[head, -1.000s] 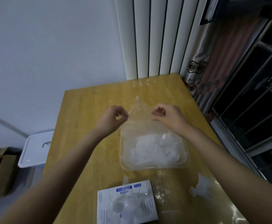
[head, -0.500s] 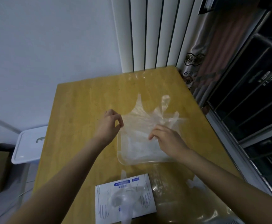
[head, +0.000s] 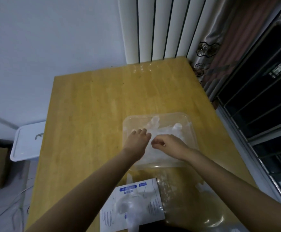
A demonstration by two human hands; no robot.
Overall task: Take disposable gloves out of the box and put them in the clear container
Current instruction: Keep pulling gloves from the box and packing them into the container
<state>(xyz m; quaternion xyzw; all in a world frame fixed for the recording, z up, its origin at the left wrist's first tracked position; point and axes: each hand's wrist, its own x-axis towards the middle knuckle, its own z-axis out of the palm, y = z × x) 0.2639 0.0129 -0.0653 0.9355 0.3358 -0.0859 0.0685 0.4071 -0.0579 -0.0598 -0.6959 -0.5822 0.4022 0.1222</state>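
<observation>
The clear container sits on the wooden table, right of centre, with thin translucent gloves lying loosely inside. Both my hands are down in its near half. My left hand has its fingers curled over the near-left part of a glove. Close beside it, my right hand pinches the same glove between curled fingers and thumb. The white and blue glove box lies at the table's near edge, and a glove sticks up out of its opening.
Crumpled clear plastic lies on the table to the right of the box. A white lidded bin stands on the floor at the left. White vertical slats and a curtain stand behind the table.
Both hands have come down and toward me, lowering the spread glove from above the container's far rim into the container. The hands are now closer together.
</observation>
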